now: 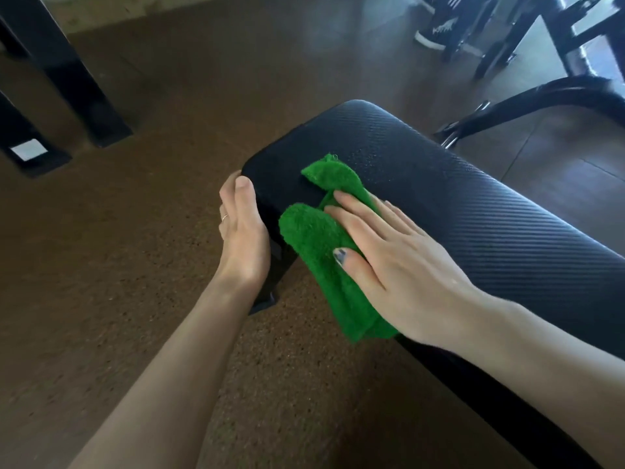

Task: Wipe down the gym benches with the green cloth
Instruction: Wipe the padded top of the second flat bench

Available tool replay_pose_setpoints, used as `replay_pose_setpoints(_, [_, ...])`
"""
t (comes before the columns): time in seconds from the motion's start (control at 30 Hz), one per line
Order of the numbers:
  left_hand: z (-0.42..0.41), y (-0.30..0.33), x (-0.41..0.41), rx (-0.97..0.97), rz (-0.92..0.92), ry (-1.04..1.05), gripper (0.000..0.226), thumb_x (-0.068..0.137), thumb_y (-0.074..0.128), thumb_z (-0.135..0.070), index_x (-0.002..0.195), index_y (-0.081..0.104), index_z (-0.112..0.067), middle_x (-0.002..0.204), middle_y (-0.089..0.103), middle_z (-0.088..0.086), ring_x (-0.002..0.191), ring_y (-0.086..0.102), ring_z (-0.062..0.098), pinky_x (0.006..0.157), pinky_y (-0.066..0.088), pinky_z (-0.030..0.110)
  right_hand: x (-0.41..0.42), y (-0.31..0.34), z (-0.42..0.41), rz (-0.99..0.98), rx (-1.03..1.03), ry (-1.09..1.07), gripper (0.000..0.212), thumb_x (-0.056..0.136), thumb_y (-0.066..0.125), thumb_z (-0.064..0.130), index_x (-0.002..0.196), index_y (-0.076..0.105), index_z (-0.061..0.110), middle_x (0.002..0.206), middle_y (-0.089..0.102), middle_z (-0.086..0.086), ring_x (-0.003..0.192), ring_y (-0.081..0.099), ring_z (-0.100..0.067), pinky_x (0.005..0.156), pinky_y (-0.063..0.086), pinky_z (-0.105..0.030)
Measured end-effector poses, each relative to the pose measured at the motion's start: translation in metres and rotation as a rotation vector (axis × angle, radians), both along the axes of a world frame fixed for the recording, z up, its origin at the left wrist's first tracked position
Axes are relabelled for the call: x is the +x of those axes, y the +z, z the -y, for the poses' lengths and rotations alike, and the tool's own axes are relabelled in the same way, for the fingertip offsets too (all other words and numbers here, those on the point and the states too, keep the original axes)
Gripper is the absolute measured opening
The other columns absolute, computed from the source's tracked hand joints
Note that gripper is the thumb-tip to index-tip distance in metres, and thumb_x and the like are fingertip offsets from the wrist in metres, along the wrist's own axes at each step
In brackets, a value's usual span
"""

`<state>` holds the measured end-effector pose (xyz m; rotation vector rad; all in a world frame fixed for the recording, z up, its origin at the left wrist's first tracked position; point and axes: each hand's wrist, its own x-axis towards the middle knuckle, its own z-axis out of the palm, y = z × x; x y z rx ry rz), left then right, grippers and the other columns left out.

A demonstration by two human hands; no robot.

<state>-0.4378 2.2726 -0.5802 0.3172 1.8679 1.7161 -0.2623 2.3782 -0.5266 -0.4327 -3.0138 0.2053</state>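
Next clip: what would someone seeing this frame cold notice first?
The bright green cloth stands out at once, spread on the near end of the black padded bench, with the right hand pressing flat on it. The left hand rests against the bench's end edge, a thin ring on one finger. A sneaker shows on the floor, top right.

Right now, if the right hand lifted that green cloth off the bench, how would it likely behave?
Probably floppy: the green cloth already folds and drapes over the bench edge. Likely light, since the flat right hand alone moves it. Its fuzzy pile should grip, not slip.
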Motion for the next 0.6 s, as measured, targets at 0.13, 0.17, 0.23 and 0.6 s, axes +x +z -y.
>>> replay_pose_setpoints(0.13, [-0.007, 0.005, 0.005, -0.017, -0.046, 0.026, 0.061, 0.097, 0.021, -0.075, 0.155, 0.015, -0.055, 0.166, 0.026, -0.009, 0.156, 0.018, 0.024, 0.126, 0.017, 0.052, -0.066, -0.004, -0.032, -0.072, -0.041, -0.108, 0.055, 0.110, 0.025, 0.043, 0.159, 0.033, 0.019, 0.169, 0.026, 0.002, 0.158, 0.017, -0.020, 0.129, 0.012, -0.039])
replay_pose_setpoints(0.17, [-0.007, 0.005, 0.005, -0.020, -0.061, 0.018, 0.057, 0.096, 0.021, -0.075, 0.150, 0.016, -0.058, 0.162, 0.030, -0.009, 0.153, 0.022, 0.025, 0.124, 0.022, 0.055, -0.088, -0.004, -0.044, -0.070, -0.043, -0.145, 0.054, 0.111, 0.026, 0.042, 0.159, 0.033, 0.018, 0.169, 0.026, 0.001, 0.158, 0.018, -0.021, 0.128, 0.012, -0.040])
replay_pose_setpoints(0.23, [-0.008, 0.006, 0.005, -0.067, -0.089, 0.006, 0.054, 0.099, 0.019, -0.071, 0.151, 0.014, -0.057, 0.160, 0.030, -0.011, 0.152, 0.025, 0.026, 0.122, 0.025, 0.056, -0.128, -0.004, -0.067, -0.063, -0.045, -0.207, 0.053, 0.111, 0.027, 0.041, 0.157, 0.034, 0.015, 0.168, 0.029, -0.003, 0.156, 0.021, -0.025, 0.126, 0.016, -0.041])
replay_pose_setpoints(0.6, [-0.001, 0.016, 0.012, -0.167, -0.148, 0.008, 0.053, 0.109, 0.021, -0.054, 0.160, 0.014, -0.041, 0.164, 0.033, 0.000, 0.149, 0.032, 0.026, 0.120, 0.028, 0.046, -0.035, -0.002, -0.018, -0.060, -0.083, -0.224, 0.059, 0.109, 0.022, 0.044, 0.163, 0.026, 0.021, 0.171, 0.020, 0.004, 0.159, 0.013, -0.018, 0.130, 0.010, -0.037])
